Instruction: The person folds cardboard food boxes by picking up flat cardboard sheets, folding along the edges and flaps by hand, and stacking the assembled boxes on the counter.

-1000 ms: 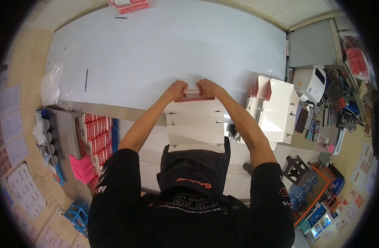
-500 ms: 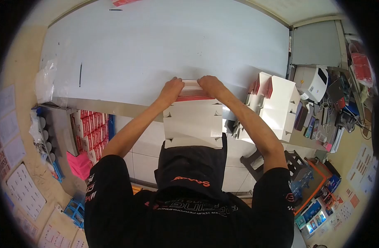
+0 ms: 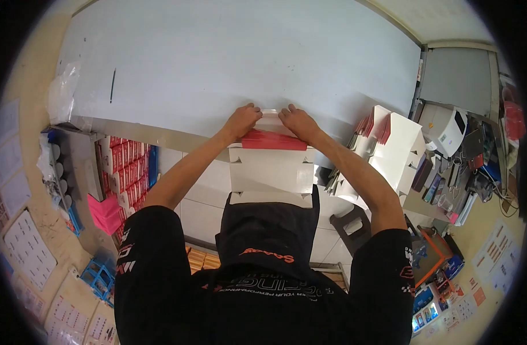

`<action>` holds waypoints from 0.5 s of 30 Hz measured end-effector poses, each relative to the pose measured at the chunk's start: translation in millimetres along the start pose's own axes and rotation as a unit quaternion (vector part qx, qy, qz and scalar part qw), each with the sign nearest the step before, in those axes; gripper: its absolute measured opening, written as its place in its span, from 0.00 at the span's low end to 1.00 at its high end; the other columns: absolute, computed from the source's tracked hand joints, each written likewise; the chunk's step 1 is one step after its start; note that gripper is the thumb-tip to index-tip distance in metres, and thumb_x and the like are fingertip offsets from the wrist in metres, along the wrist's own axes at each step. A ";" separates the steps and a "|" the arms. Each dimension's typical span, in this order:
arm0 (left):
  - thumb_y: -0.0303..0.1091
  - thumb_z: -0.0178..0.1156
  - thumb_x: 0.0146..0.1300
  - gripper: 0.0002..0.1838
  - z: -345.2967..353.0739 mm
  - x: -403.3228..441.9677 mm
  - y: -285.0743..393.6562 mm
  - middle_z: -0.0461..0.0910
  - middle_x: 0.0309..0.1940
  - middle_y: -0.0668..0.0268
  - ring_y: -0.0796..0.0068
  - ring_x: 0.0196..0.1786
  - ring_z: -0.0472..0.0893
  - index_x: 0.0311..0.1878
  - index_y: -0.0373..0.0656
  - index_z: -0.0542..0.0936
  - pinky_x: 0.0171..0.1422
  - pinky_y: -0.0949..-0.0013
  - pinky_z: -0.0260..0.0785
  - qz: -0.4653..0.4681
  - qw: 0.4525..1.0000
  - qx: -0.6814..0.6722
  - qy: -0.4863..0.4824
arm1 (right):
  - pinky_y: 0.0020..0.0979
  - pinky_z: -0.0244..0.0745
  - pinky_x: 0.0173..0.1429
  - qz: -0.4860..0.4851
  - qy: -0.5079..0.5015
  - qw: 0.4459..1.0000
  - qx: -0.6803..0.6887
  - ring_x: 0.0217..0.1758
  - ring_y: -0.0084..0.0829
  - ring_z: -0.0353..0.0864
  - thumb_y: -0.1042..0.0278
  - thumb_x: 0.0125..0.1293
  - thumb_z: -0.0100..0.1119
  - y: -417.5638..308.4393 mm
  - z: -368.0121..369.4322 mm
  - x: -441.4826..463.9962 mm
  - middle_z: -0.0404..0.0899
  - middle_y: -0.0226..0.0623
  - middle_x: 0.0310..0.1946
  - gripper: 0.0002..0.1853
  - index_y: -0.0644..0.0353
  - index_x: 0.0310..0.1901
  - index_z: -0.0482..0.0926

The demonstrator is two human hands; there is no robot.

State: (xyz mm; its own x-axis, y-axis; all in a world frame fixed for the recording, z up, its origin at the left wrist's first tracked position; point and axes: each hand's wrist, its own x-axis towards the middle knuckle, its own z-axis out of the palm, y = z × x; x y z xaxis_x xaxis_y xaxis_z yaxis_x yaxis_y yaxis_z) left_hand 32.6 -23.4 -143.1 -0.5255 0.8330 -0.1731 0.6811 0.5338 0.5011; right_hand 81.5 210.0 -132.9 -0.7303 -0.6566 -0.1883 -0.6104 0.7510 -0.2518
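Observation:
A cardboard box blank [image 3: 270, 172], white with slotted corners, lies in front of me with its near edge against my apron. It may be the top one of several. Across its far part a red panel [image 3: 275, 141] shows, and past that rises a pale flap. My left hand [image 3: 244, 119] has its fingers curled on the flap's left corner. At the right corner my right hand [image 3: 298, 122] pinches in the same way. The thumbs and the underside of the cardboard are hidden.
More white-and-red box blanks [image 3: 398, 144] stand to the right. Beyond them are a white machine [image 3: 444, 127], phones and scissors. Red-and-white boxes [image 3: 125, 167] are stacked at the left below the table edge. A dark stool [image 3: 352, 227] is at lower right.
The red panel at the far part of the box blank shows much wider now, having tilted into view. Both hands have turned slightly with the flap. The camera view has shifted a little.

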 end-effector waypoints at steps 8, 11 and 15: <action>0.26 0.61 0.49 0.11 14.9 -15.0 14.4 0.77 0.40 0.61 0.57 0.50 0.76 0.38 0.38 0.78 0.48 0.64 0.76 0.032 0.995 0.092 0.036 | 0.29 0.79 0.39 0.028 0.092 0.986 -0.134 0.47 0.37 0.73 0.59 0.58 0.55 -34.4 30.0 -10.6 0.73 0.37 0.36 0.13 0.62 0.36 0.76; 0.28 0.64 0.49 0.12 7.9 2.1 6.7 0.78 0.41 0.58 0.55 0.48 0.78 0.39 0.37 0.79 0.48 0.61 0.76 0.006 0.995 0.087 -0.042 | 0.29 0.79 0.40 0.050 0.089 0.986 -0.133 0.47 0.37 0.74 0.63 0.56 0.56 -29.0 30.4 -4.7 0.73 0.38 0.37 0.12 0.63 0.36 0.77; 0.34 0.74 0.43 0.15 -20.7 51.9 0.8 0.81 0.37 0.53 0.56 0.42 0.82 0.31 0.37 0.81 0.45 0.56 0.75 -0.062 0.984 -0.007 -0.166 | 0.32 0.79 0.37 0.053 0.091 0.991 -0.079 0.45 0.39 0.76 0.68 0.56 0.56 -24.8 16.7 -8.3 0.74 0.39 0.33 0.07 0.63 0.32 0.77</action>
State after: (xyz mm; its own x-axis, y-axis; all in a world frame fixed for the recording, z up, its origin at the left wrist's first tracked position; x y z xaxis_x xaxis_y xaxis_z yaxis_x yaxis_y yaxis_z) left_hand -4.7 17.3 -134.1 -0.4065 0.7641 -0.5009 0.6141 0.6344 0.4694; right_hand 107.8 195.7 -140.9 -0.8272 -0.5612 -0.0275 -0.5574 0.8259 -0.0848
